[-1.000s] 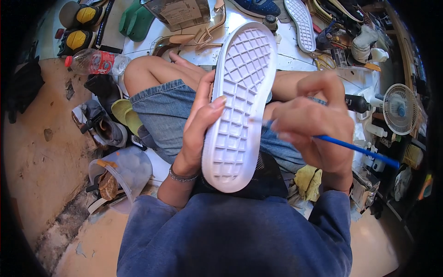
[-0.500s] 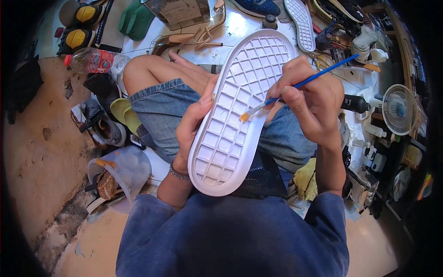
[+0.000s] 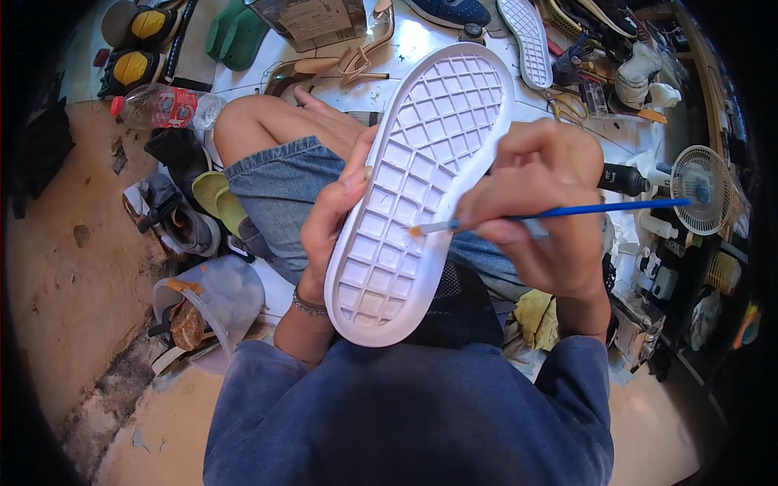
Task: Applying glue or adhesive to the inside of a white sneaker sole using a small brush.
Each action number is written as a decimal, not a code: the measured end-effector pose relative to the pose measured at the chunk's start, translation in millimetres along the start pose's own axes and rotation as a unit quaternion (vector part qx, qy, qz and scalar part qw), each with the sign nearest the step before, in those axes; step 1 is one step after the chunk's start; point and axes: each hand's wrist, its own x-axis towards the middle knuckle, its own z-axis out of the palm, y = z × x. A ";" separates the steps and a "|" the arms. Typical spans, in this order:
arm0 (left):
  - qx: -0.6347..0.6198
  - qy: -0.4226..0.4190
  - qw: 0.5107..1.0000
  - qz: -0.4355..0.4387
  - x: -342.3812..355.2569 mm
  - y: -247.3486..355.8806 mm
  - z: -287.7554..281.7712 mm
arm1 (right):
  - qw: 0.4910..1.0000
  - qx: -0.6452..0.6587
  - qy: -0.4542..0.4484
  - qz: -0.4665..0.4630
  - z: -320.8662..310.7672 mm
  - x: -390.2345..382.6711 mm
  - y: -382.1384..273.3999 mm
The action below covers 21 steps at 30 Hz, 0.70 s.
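A white shoe sole [image 3: 421, 162] with a raised grid on its upturned face is held above my lap, its wider end away from me. My left hand [image 3: 336, 211] grips its left edge, the thumb resting on the rim and the other fingers hidden beneath. Pinched in my right hand [image 3: 539, 206] is a thin paintbrush [image 3: 600, 208] with a blue handle. Its orange-tan bristles touch the grid cells near the middle of the sole, toward the right side. The right hand is slightly blurred.
Around my crossed legs lie a plastic bottle [image 3: 166, 107], a clear bucket [image 3: 243, 300], worn shoes [image 3: 182, 219] and green clogs [image 3: 235, 36]. A second white sole [image 3: 527, 44] lies far ahead. On the right stand a small fan [image 3: 701, 190], a black bottle [image 3: 624, 179] and a yellow cloth [image 3: 535, 318].
The brush tip has moved down and slightly left along the grid, and its handle now lies flatter. My right hand has lowered and turned. The sole has shifted slightly left.
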 end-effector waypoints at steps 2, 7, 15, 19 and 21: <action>0.004 -0.010 1.000 0.002 4.5 1.5 4.8 | 0.999 -0.022 0.025 0.008 4.9 1.0 3.2; 0.142 0.048 0.988 0.044 10.3 -0.2 22.0 | 0.996 -0.084 0.027 0.012 -2.1 10.7 -10.4; 0.153 0.046 0.987 0.025 5.0 7.2 20.7 | 0.995 -0.096 0.015 -0.006 -0.2 6.9 -7.8; 0.155 0.049 0.986 0.023 6.3 4.4 21.8 | 0.997 -0.036 0.065 0.030 0.8 4.6 2.6; 0.148 0.051 0.987 0.039 7.1 4.8 22.0 | 0.996 0.022 0.069 0.053 11.2 -0.2 2.8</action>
